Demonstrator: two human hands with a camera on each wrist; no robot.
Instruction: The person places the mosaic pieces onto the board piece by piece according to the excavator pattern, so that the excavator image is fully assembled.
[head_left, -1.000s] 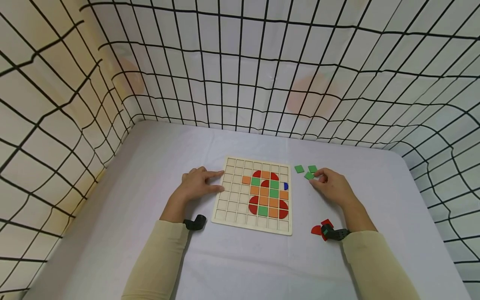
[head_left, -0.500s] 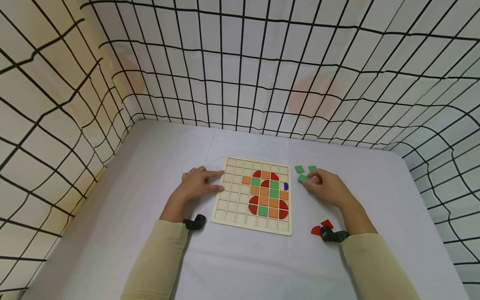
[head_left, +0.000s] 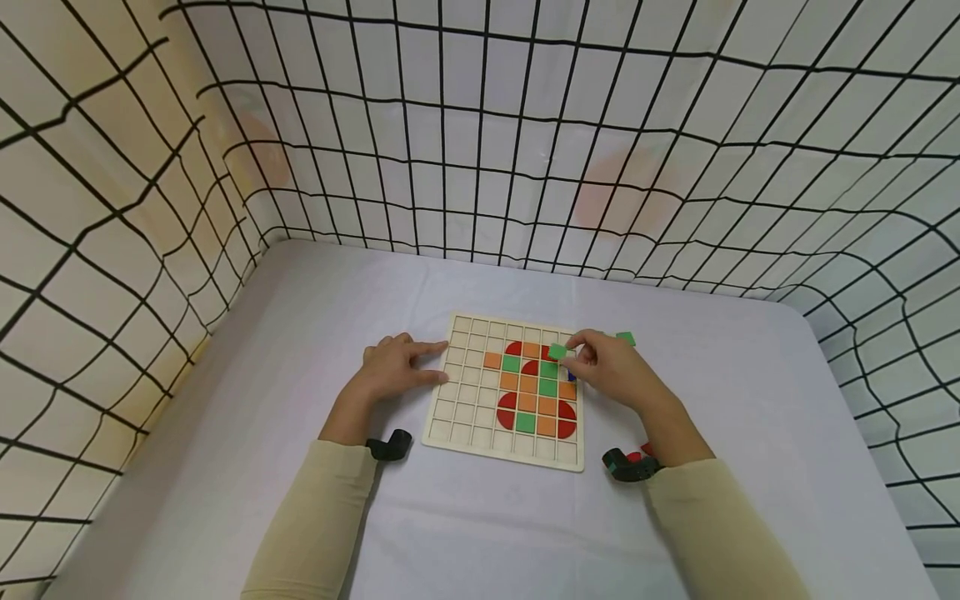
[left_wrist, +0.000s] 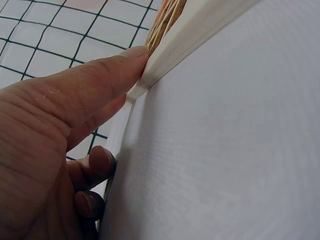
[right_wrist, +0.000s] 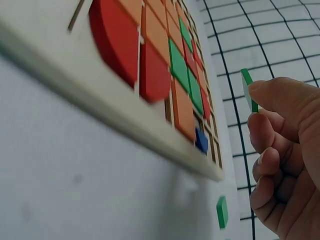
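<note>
A pale wooden grid board (head_left: 459,412) lies on the white cloth, its right part filled with orange, green and red pieces. Against its left edge rest the thumb and index fingertip of my left hand (head_left: 396,365); the left wrist view has the thumb (left_wrist: 105,82) at the board's side. My right hand (head_left: 618,371) pinches a green square tile (head_left: 557,352) between thumb and fingertips, over the upper right of the board. Seen edge-on, that tile (right_wrist: 249,91) is raised above the board in the right wrist view. A small blue piece (right_wrist: 201,140) sits in a right-edge cell.
Beyond the right hand lies a loose green tile (head_left: 626,338), with another mostly hidden behind the fingers. Red pieces (head_left: 634,457) lie by the right wrist, partly covered by its camera (head_left: 628,467). Black netting (head_left: 525,179) surrounds the table's back and sides.
My right hand has lifted a green tile from the loose group and carried it left over the board. The left hand has stayed at the board's edge.
</note>
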